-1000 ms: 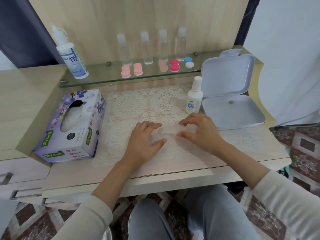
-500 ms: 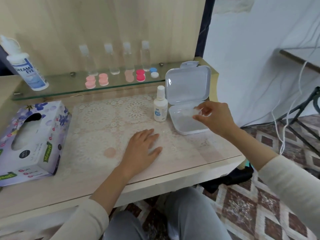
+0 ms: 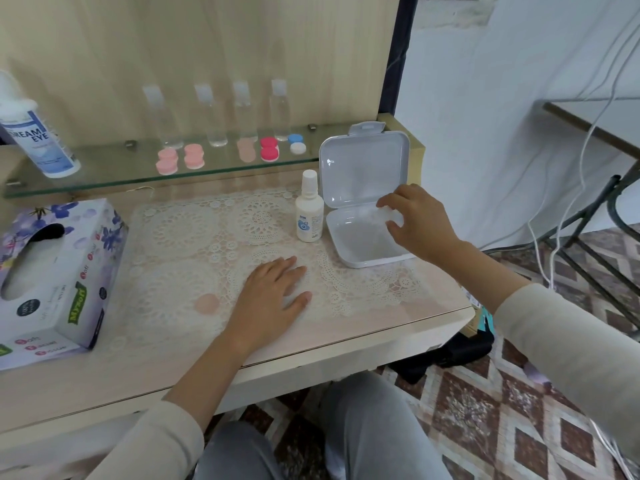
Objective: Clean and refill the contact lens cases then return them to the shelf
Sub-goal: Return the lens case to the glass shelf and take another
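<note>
right hand (image 3: pixel 420 220) grip pinches clear wad (image 3: pixel 389 216), still over open box (image 3: pixel 360 237) | left hand (image 3: pixel 273 292) flat, unmoved

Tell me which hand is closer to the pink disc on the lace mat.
Left. The left hand lies flat just right of the pink disc; the right hand holds a clear piece over the open white box.

A white lace mat (image 3: pixel 194 244) lies flat on the pale wooden desk (image 3: pixel 104 382), which is backed at the far side by a light wood panel (image 3: pixel 207 46). To the right, white cables (image 3: pixel 585 140) hang down the white wall (image 3: pixel 485 133) past a side table (image 3: pixel 595 116) on dark metal legs (image 3: pixel 620 209). The patterned floor tiles (image 3: pixel 485 410) carry a black object (image 3: pixel 450 351) below the desk's right near corner.
</note>
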`<action>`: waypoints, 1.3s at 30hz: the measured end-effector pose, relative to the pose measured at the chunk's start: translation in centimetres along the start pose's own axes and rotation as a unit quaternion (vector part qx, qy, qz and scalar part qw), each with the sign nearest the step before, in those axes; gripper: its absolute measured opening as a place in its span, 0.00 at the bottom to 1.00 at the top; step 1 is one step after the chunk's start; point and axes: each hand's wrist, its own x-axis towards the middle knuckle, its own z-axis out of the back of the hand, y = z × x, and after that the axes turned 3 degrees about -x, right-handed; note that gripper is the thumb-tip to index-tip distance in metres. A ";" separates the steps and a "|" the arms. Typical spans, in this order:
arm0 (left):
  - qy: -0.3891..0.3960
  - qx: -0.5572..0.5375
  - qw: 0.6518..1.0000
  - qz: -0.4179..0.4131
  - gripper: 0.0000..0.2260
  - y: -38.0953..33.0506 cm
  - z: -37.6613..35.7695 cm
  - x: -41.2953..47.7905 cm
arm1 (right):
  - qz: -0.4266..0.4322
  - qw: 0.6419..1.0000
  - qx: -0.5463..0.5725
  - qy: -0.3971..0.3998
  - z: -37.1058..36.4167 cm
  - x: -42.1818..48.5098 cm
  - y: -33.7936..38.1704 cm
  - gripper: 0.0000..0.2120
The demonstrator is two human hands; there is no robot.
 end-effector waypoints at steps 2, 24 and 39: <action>0.002 -0.003 1.000 0.001 0.35 0.0 0.0 0.0 | 0.024 1.000 -0.016 -0.010 0.0 0.1 0.1 0.15; -0.001 0.000 1.000 0.001 0.35 -0.3 0.3 -0.1 | 0.035 0.998 -0.025 -0.055 -0.1 -0.1 -0.2 0.18; -0.061 -0.116 0.990 0.057 0.16 0.1 3.7 -0.6 | -0.107 0.975 0.193 -0.017 0.2 -2.2 5.4 0.13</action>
